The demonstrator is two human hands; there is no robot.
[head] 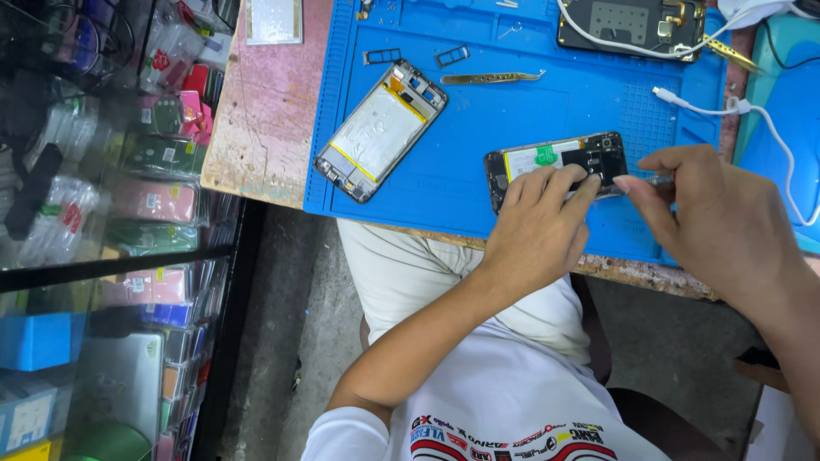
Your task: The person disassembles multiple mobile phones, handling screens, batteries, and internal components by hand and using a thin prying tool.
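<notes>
An opened black phone (pixel 547 160), its insides showing, lies on a blue work mat (pixel 478 145). My left hand (pixel 540 229) rests on its near edge, fingers pressing it down. My right hand (pixel 716 218) pinches a thin metal tool (pixel 658 180) whose tip meets the phone's right end. A second opened phone frame with a silver battery (pixel 380 130) lies tilted at the mat's left.
Metal tweezers (pixel 491 78) and two small card trays (pixel 382 56) lie on the mat's far part. Another phone back (pixel 630 26) and a white cable (pixel 752 115) sit at the far right. A glass case of packaged phone covers (pixel 154 205) stands to the left.
</notes>
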